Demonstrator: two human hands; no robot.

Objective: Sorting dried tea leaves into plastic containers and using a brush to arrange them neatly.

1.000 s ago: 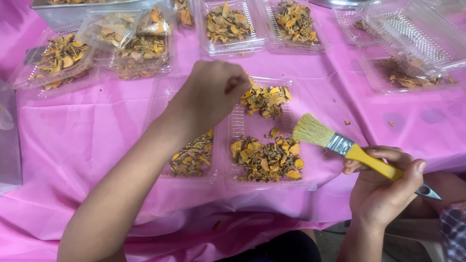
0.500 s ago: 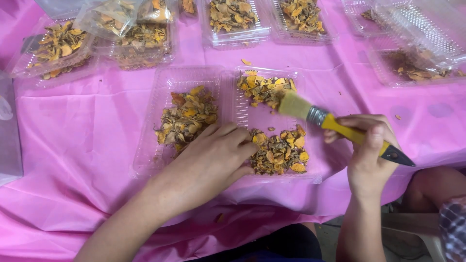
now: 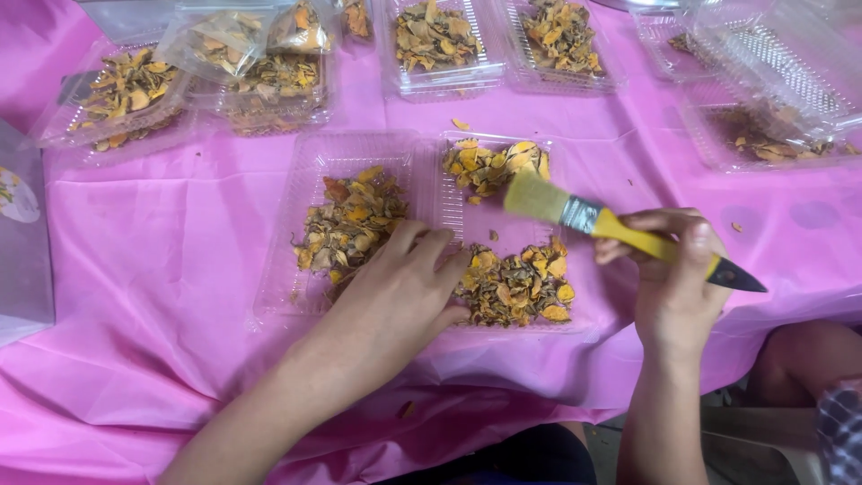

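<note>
Right hand (image 3: 673,287) has a closed grip on the yellow-handled brush (image 3: 611,224), bristles over the open clear tray (image 3: 359,153); left hand (image 3: 404,287) rests flat, holding nothing.

Two bare hands, left hand (image 3: 400,287) and right hand (image 3: 672,278), one yellow-handled paintbrush (image 3: 620,229), one open clear hinged tray (image 3: 422,229) in front with three heaps of dried orange flakes (image 3: 350,224), at least six more clear trays (image 3: 440,45) behind, one pink tablecloth (image 3: 144,269)

Hidden and cut-off parts
Your left hand (image 3: 400,287) covers the open clamshell tray's (image 3: 359,153) near hinge; the top edge crops the far trays (image 3: 440,81).
</note>
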